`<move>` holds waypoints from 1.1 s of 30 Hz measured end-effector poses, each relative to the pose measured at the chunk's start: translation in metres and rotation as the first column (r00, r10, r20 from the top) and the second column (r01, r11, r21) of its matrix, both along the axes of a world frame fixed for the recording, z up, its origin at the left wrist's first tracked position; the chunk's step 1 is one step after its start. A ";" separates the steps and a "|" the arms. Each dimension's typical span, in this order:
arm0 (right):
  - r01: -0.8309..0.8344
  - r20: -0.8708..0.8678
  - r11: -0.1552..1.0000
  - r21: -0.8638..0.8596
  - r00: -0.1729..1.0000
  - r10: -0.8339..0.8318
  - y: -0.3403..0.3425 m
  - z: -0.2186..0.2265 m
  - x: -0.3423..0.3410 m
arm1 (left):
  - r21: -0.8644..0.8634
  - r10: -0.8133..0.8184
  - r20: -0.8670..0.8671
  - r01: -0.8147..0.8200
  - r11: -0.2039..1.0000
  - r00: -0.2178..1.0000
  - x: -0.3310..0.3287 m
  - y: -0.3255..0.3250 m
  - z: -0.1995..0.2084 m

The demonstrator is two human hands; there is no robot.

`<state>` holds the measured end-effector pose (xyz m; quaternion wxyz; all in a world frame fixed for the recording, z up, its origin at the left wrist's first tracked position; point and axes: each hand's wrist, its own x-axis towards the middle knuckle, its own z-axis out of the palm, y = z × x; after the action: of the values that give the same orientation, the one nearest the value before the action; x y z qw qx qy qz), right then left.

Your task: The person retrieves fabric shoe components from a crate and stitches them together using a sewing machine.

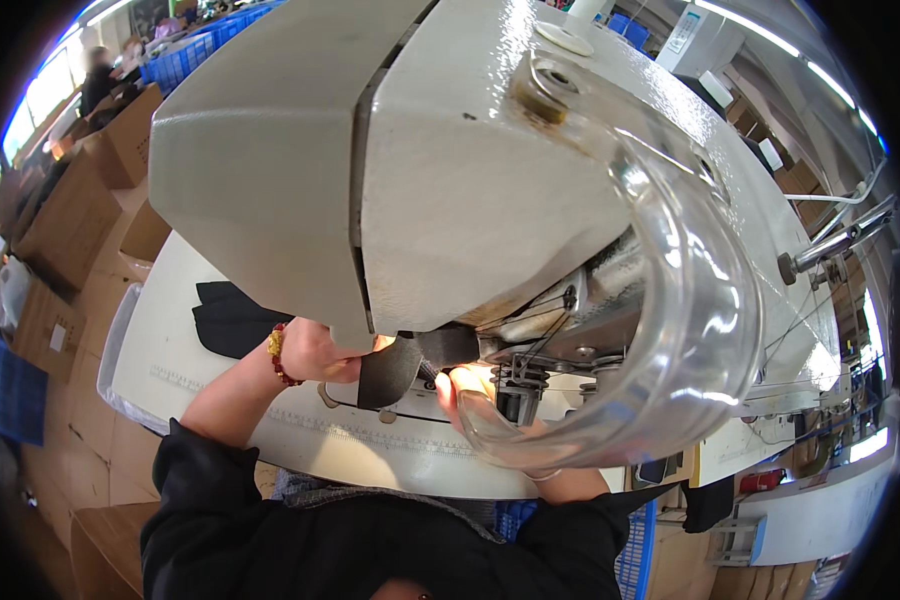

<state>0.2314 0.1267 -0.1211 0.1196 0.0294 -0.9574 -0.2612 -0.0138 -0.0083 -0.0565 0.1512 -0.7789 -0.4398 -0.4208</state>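
Observation:
A curved dark grey piece of fabric or leather lies under the head of a large white sewing machine. My left hand, with a red and gold bracelet at the wrist, grips its left side; the machine head covers some of those fingers. On the other side, close to the needle area, my right hand has its fingers bent together at the edge of the piece. A clear curved plastic guard covers part of that hand. Black cloth pieces rest on the white table left of my left hand.
A printed ruler scale runs along the front of the table. Cardboard boxes and a blue crate stand on the floor at left. Thread guides and a metal rod stick out at right. Another person sits far back left.

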 end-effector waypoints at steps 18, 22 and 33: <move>-0.178 -0.118 0.138 -0.974 0.926 0.360 0.007 0.106 0.010 | 0.002 0.005 -0.197 -0.005 1.000 0.980 0.060 -0.035 0.054; -0.066 -0.037 0.126 -0.990 0.974 0.223 0.008 0.094 0.013 | 0.015 0.046 -0.199 -0.044 0.999 0.979 0.058 -0.031 0.072; 0.033 -0.388 0.680 0.733 0.841 0.378 0.037 0.072 0.019 | 0.131 0.101 -0.116 -0.085 0.988 0.988 0.051 -0.012 0.066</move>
<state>0.2509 0.1640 -0.0494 0.3726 0.0971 -0.7042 -0.5965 0.0375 -0.0199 0.0090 0.2462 -0.7706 -0.4383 -0.3918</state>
